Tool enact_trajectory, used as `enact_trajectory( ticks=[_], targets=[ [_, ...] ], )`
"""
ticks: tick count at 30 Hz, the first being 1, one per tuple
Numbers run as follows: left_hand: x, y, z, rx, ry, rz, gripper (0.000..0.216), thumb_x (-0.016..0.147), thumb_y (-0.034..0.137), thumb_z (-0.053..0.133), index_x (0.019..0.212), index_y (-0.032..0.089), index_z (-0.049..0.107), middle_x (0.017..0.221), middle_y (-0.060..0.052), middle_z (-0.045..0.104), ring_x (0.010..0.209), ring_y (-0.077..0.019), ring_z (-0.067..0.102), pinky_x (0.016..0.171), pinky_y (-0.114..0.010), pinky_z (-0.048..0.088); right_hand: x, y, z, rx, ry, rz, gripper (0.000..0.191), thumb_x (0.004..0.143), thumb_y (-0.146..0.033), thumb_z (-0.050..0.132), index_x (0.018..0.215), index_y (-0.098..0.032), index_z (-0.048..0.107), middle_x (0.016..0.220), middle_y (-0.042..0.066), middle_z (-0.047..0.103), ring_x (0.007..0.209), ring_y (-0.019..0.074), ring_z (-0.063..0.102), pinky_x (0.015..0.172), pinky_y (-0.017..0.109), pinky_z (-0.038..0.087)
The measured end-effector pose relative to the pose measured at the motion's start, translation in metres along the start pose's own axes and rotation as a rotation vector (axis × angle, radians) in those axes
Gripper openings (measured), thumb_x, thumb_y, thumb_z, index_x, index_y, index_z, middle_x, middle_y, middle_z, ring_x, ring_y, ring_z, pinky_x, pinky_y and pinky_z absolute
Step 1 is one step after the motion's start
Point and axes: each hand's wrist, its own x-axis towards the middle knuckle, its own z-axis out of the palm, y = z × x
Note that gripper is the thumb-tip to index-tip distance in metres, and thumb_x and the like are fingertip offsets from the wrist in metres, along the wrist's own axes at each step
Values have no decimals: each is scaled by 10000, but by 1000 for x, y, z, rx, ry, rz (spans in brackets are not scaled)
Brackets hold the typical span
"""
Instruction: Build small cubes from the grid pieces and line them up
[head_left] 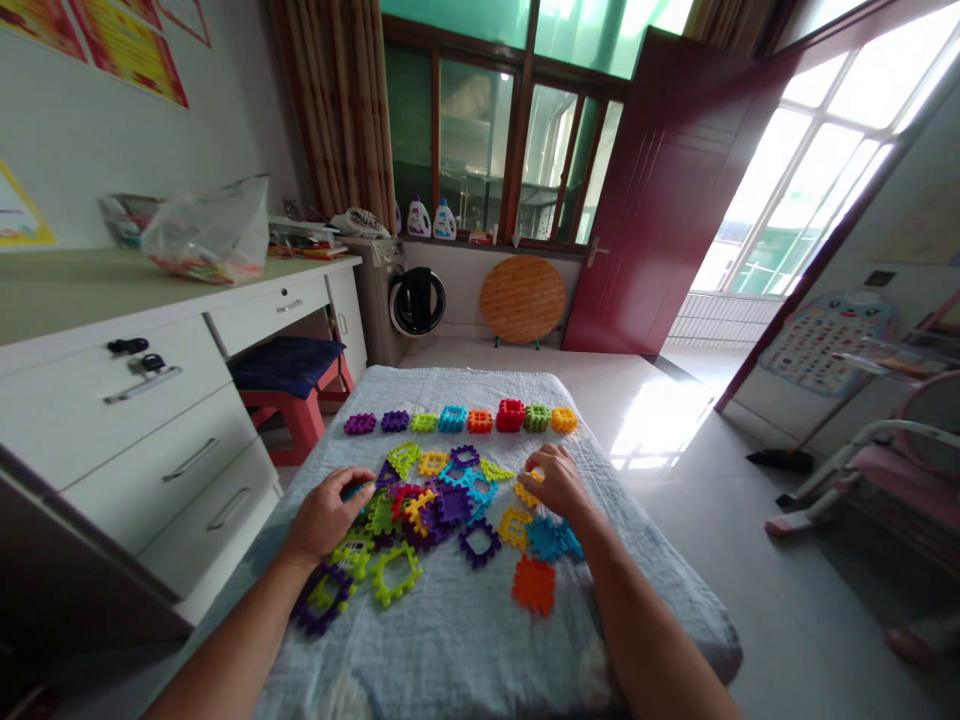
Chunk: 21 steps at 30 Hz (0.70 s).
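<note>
My left hand (330, 512) is closed at the left edge of a loose pile of plastic interlocking tiles, with a bit of a blue tile (349, 491) showing between thumb and fingers. On the right, my right hand (556, 480) pinches a yellow tile (527, 492), partly covered by the fingers. Purple tiles (454, 505), lime green frames (396, 574) and red and yellow pieces overlap between the hands. Below my right hand lie a yellow window tile (514, 527), a blue tile (546, 538) and an orange tile (534, 585).
Behind the pile, a row of colour-sorted tile stacks crosses the cloth-covered surface (450, 660), including a red stack (511, 415) and a yellow stack (564, 420). A white desk (172, 400) and a stool (292, 400) stand left; a pink chair (900, 470) is at right.
</note>
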Motion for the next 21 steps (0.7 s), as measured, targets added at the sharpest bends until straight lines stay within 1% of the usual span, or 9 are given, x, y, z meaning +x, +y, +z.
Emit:
enact_trajectory(
  ticks=[2,4,8,10,12,14,16,19,21],
  targets=[
    [0,0,0,2,-3,-2,319,719,479,563,858,209,660,925,-48,703,914,-224,642,880,-327,492,-2,-6,-3,-26,-68,-42,246,662,-397,713,807,-207,654,848,35,587,836,191,497,780,308,361],
    [0,-1,0,3,-6,-2,319,722,477,563,862,208,659,931,-50,701,920,-224,640,882,-326,490,-4,-11,-6,-47,-123,-68,278,616,-362,733,824,-202,644,828,33,591,817,189,499,748,293,365],
    [0,0,0,1,-8,-6,321,722,476,560,861,204,658,926,-53,700,913,-225,641,875,-323,491,-5,-20,-7,-39,-112,-98,136,652,-189,603,785,-197,629,782,30,601,747,165,509,670,260,358],
    [0,0,0,2,-7,-8,322,722,476,561,861,203,659,926,-52,700,914,-225,641,874,-321,491,-4,-21,-7,35,-58,-117,129,663,-146,539,753,-193,617,753,21,595,693,143,505,634,248,352],
    [0,1,0,5,-6,-7,323,722,476,562,862,203,660,928,-51,700,917,-224,640,876,-319,489,-2,-18,-5,168,27,-91,137,684,-147,503,758,-189,610,680,-2,568,622,122,487,603,238,352],
    [0,1,0,6,-5,-6,327,721,479,562,861,201,661,928,-51,700,914,-223,641,876,-317,490,1,-12,-2,338,128,-1,140,713,-185,494,799,-184,605,625,-22,538,568,110,467,573,231,359],
    [0,0,0,11,-1,-1,331,720,484,560,860,202,662,926,-50,701,912,-223,642,874,-317,490,4,-4,1,513,214,112,155,732,-251,509,838,-176,594,616,-29,530,545,107,459,543,227,368],
    [0,-1,0,21,-1,8,331,727,486,551,861,205,664,927,-46,702,916,-222,642,874,-316,489,8,8,5,730,324,248,225,727,-343,553,866,-168,576,633,-25,543,547,110,471,523,226,383],
    [0,-3,0,25,-5,5,332,733,484,543,867,206,664,932,-45,701,920,-221,641,876,-315,487,11,14,6,829,388,314,267,714,-386,578,865,-167,569,626,-25,545,541,112,476,516,227,386]
  ],
)
